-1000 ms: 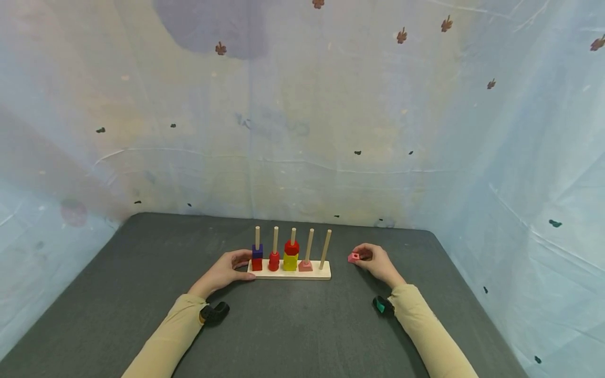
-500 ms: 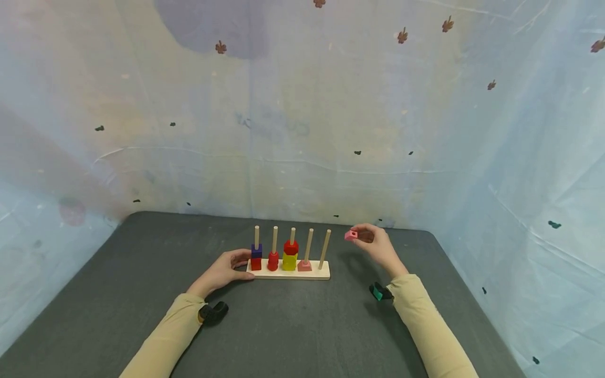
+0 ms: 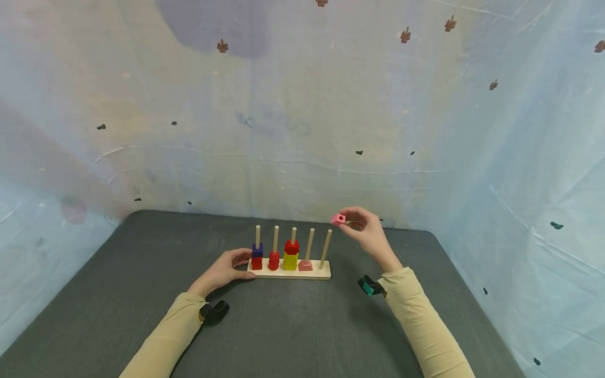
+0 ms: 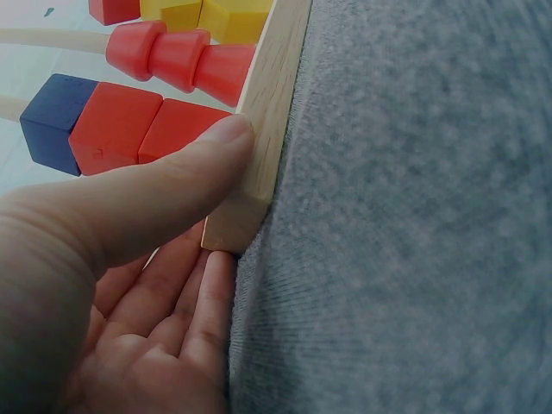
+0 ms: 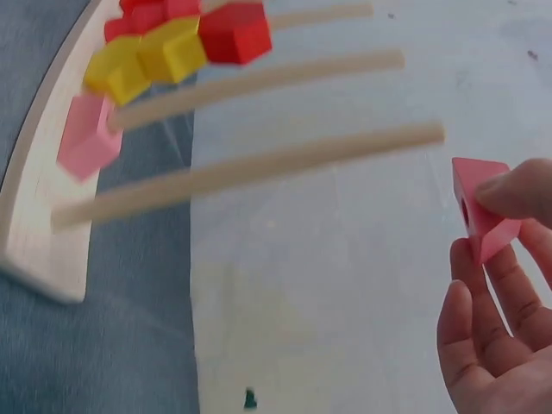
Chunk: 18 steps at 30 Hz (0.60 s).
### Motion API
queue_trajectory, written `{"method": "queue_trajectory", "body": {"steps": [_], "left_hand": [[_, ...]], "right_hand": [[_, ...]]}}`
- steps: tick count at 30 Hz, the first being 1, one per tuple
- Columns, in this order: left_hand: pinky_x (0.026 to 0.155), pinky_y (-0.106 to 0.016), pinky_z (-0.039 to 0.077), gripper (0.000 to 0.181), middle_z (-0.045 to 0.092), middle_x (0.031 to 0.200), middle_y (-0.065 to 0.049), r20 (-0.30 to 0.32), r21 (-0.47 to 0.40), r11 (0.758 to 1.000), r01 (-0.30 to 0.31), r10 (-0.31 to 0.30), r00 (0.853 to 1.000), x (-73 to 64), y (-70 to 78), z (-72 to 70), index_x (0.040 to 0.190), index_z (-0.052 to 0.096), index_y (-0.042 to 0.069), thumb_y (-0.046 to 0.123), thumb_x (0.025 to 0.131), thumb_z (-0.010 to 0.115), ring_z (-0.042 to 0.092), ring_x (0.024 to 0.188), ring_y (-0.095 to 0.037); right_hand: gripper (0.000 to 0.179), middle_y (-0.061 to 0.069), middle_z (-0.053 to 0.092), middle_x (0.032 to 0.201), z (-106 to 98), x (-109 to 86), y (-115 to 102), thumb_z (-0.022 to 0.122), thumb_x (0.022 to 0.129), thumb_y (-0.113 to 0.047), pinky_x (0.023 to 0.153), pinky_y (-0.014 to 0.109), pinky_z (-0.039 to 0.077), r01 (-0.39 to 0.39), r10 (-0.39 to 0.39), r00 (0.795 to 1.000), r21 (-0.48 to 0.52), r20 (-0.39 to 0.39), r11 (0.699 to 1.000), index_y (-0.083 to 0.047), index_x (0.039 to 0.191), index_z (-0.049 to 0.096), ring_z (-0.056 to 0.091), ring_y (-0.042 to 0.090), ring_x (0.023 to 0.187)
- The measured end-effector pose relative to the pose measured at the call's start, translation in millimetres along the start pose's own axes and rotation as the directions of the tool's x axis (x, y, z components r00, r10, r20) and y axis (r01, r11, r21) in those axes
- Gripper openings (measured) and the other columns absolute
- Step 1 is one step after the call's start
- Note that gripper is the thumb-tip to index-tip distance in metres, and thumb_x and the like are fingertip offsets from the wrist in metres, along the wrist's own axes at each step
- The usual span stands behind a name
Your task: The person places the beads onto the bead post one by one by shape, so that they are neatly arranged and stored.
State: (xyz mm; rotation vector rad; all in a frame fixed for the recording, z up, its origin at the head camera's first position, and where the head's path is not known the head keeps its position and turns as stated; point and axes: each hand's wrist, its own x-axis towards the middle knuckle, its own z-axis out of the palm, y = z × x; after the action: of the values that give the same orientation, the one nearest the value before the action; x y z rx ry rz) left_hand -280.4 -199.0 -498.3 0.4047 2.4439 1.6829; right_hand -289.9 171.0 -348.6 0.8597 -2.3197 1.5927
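Observation:
A wooden peg stand (image 3: 326, 273) with several upright pegs is on the dark table. My left hand (image 3: 219, 271) grips its left end, the thumb along the front edge and the fingers at the end, as the left wrist view shows. Pinched between thumb and fingers of my right hand (image 3: 371, 236) is a pink block (image 3: 337, 219) with a hole through it. It is held in the air, above and slightly right of the bare rightmost peg (image 3: 326, 248), apart from it. Another pink block (image 3: 305, 265) sits at the bottom of the neighbouring peg.
The leftmost peg carries a blue block (image 3: 257, 250) over red ones. Red tapered beads (image 3: 274, 261) sit on the second peg. On the third, a red block (image 3: 291, 247) tops yellow ones (image 3: 290, 262). A pale printed sheet (image 3: 302, 131) hangs behind the table.
My right hand has lifted the pink block off the table side and carried it up and left toward the rightmost peg's top. The left hand and stand have stayed put.

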Motion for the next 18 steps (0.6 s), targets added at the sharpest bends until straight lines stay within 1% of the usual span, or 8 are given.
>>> {"method": "queue_trajectory", "body": {"steps": [4, 8, 13, 18], "left_hand": [[0.105, -0.05, 0.036, 0.071, 0.05, 0.135, -0.018, -0.001, -0.001, 1.0, 0.01, -0.01, 1.0, -0.2, 0.4, 0.2, 0.135, 0.049, 0.0, 0.018, 0.075, 0.083, 0.046, 0.125, -0.037], [0.104, -0.05, 0.036, 0.071, 0.05, 0.136, -0.018, -0.004, 0.001, 1.0, 0.022, -0.022, 1.0, -0.4, 0.1, 0.8, 0.135, 0.049, 0.0, 0.018, 0.075, 0.083, 0.046, 0.126, -0.037], [0.104, -0.05, 0.037, 0.071, 0.05, 0.135, -0.018, -0.01, 0.011, 1.0, 0.027, -0.027, 1.0, -0.2, -0.3, 1.1, 0.135, 0.049, 0.0, 0.018, 0.075, 0.083, 0.046, 0.125, -0.037], [0.104, -0.049, 0.037, 0.072, 0.05, 0.136, -0.019, -0.008, 0.011, 1.0, 0.026, -0.026, 1.0, 0.2, -0.5, 1.3, 0.135, 0.049, 0.0, 0.018, 0.075, 0.083, 0.046, 0.125, -0.036]], "right_hand": [[0.032, 0.024, 0.06, 0.11, 9, 0.9, -8, 0.067, 0.086, 0.005, 0.083, 0.04, 0.052, 0.0, -0.002, 1.0, 0.045, 0.029, 0.999, 0.01, 0.117, 0.058, 0.059, 0.036, 0.098], [0.03, 0.023, 0.061, 0.109, 18, 1.6, -10, 0.067, 0.087, 0.003, 0.085, 0.04, 0.052, -0.006, 0.0, 0.997, 0.069, 0.082, 0.998, 0.008, 0.116, 0.059, 0.059, 0.036, 0.097], [0.03, 0.022, 0.061, 0.11, 28, 3.2, -14, 0.067, 0.087, 0.004, 0.084, 0.037, 0.052, 0.0, -0.008, 0.993, 0.069, 0.121, 0.998, 0.008, 0.116, 0.06, 0.059, 0.035, 0.095], [0.03, 0.021, 0.061, 0.11, 36, 6.5, -17, 0.067, 0.087, 0.003, 0.083, 0.042, 0.052, -0.005, -0.003, 0.99, 0.06, 0.141, 0.998, 0.007, 0.116, 0.061, 0.059, 0.037, 0.093]]}}
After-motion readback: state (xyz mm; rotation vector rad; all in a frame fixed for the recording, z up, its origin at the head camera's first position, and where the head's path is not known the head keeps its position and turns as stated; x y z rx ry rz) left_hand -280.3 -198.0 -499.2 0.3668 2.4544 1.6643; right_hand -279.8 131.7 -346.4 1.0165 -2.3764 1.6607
